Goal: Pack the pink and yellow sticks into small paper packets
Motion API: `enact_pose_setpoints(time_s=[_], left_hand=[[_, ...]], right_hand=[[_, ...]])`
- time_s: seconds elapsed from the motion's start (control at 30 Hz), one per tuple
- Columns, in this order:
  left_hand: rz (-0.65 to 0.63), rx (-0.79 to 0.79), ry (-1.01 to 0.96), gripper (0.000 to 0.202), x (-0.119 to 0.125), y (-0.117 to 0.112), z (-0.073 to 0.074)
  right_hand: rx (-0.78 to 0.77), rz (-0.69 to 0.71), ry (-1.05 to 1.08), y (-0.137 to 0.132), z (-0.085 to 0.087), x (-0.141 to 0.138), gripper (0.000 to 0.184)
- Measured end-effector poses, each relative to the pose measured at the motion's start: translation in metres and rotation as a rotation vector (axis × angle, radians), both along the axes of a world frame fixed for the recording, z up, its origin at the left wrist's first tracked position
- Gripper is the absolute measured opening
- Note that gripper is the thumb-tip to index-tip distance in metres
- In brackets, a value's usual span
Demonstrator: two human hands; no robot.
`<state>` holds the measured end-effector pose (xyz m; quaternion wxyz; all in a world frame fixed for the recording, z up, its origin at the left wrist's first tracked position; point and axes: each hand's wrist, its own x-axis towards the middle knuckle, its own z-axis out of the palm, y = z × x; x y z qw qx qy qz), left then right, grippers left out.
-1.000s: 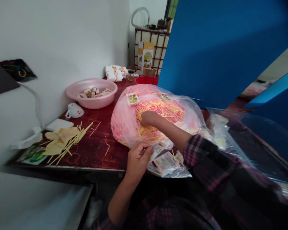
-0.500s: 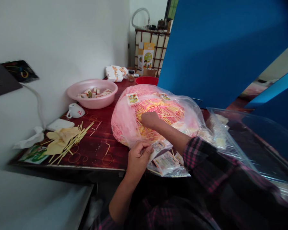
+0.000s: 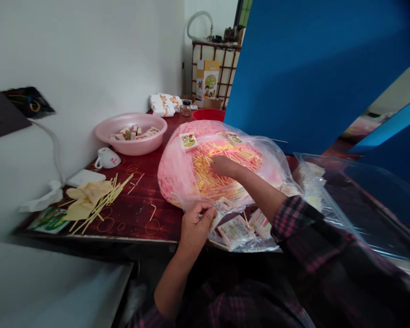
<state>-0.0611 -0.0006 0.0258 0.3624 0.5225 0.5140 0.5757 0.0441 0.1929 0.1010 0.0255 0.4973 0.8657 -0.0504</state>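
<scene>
A large clear plastic bag stands on the table, filled with thin pink and yellow sticks. My right hand reaches down among these sticks, its fingers hidden from view. At the bag's near edge, my left hand is closed, thumb against fingers, on a small printed packet. Just right of that hand, more printed packets lie on clear plastic at the table edge. Two small printed packs, one on the left and one on the right, rest on top of the bag.
A pink basin holding small boxes stands at the back left, with a white mug before it. Loose yellow sticks and rubber bands lie on the left. Clear plastic sheeting covers the right side; a blue panel rises behind.
My right hand has shifted slightly to the right and up within the sticks, its forearm moving right too. More packets show beside that forearm. My left hand stays nearly still.
</scene>
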Motion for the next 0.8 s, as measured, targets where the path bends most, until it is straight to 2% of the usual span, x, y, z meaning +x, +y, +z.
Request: enact_pose_setpoints(time_s=[0.13,0.23,0.33,0.43,0.53,0.63,0.7,0.8], left_hand=[[-0.031,-0.146,-0.270,0.023,0.004,0.000,-0.005],[-0.058,-0.234,-0.519,0.032,0.005,0.005,-0.001],[-0.041,-0.139,-0.649,0.031,0.003,0.018,0.014],[-0.052,0.066,-0.621,0.026,0.003,0.040,0.030],[-0.132,0.178,-0.505,0.023,0.008,0.061,0.037],[-0.218,0.192,-0.367,0.020,0.018,0.075,0.034],[-0.250,0.160,-0.323,0.019,0.024,0.078,0.033],[-0.218,0.128,-0.464,0.020,0.031,0.077,0.036]], right_hand=[[-0.056,-0.100,0.300,-0.002,0.005,0.017,0.023],[-0.094,-0.161,0.513,-0.012,0.006,0.030,0.028],[-0.193,-0.128,0.742,-0.028,0.003,0.041,0.028],[-0.337,-0.010,0.972,-0.051,-0.005,0.049,0.036],[-0.367,0.066,0.994,-0.072,-0.014,0.054,0.030],[-0.328,0.151,1.034,-0.083,-0.018,0.057,0.012],[-0.301,0.198,1.087,-0.083,-0.018,0.059,0.011],[-0.329,0.126,1.178,-0.079,-0.015,0.062,0.009]])
